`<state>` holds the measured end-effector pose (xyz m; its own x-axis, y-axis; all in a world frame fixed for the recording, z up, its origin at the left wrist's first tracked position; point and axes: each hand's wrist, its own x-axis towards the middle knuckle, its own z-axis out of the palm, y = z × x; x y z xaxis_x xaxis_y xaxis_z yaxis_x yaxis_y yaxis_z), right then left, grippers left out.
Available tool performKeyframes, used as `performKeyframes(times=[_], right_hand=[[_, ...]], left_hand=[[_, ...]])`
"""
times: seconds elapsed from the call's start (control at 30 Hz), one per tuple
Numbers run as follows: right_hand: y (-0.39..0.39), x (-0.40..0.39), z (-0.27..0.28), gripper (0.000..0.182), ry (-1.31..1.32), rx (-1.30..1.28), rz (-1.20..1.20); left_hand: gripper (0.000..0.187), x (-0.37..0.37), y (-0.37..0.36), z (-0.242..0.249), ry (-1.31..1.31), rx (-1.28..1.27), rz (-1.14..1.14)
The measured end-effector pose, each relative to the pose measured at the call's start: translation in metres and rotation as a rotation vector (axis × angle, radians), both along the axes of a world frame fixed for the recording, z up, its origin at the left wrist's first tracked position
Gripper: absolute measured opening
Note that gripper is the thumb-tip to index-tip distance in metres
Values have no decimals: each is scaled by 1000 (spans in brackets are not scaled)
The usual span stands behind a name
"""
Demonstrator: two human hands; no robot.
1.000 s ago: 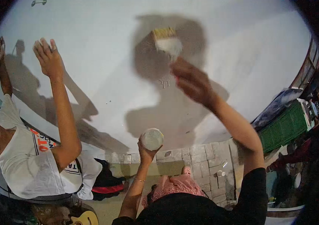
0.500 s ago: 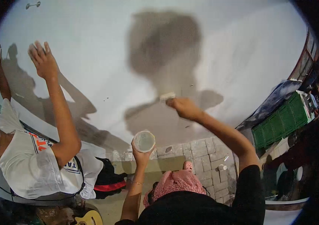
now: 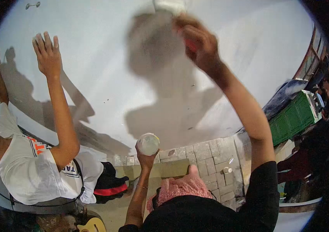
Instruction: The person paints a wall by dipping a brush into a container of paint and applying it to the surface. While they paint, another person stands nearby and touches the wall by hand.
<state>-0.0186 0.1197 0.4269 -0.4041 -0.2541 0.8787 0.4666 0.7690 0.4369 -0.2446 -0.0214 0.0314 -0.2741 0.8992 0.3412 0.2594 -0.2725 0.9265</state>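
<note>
My right hand [image 3: 201,44] is raised high against the white wall [image 3: 242,50]. Its fingers are closed on a paintbrush [image 3: 170,5], whose broad pale head is at the top edge of the view, with red showing at the palm. Lower down, my left hand [image 3: 146,158] is wrapped round a round cup [image 3: 148,144] with a whitish, cloudy content, held upright in front of my body. My shadow falls on the wall between and behind the two hands.
To my left a person in a white T-shirt [image 3: 33,170] has both arms raised at the wall. A green crate [image 3: 292,120] stands at right. Below are paving bricks [image 3: 207,158], a small round container [image 3: 227,170] and a guitar [image 3: 92,225]. A hook [image 3: 32,5] is on the wall.
My right hand has swept up the wall with the paintbrush, from mid-height to the top of the view. My left hand keeps the cup nearly in place. The other person's nearer hand has shifted slightly.
</note>
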Motion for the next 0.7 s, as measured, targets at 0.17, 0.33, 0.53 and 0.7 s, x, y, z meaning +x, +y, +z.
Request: performKeyframes(times=[0.17,0.33,0.53,0.7], right_hand=[[-33,19,-168,29,-89,-725,-38],[-39,28,-309,18,-336,-818,-60],[2,63,-276,25,-218,-1079,-157],[-4,71,-80,27,6,-583,115]], left_hand=[[87,5,-6,8,-21,23,-16],[87,4,-7,4,-6,-64,-28],[83,35,-3,17,58,-24,57],[86,71,6,24,-25,-101,81]])
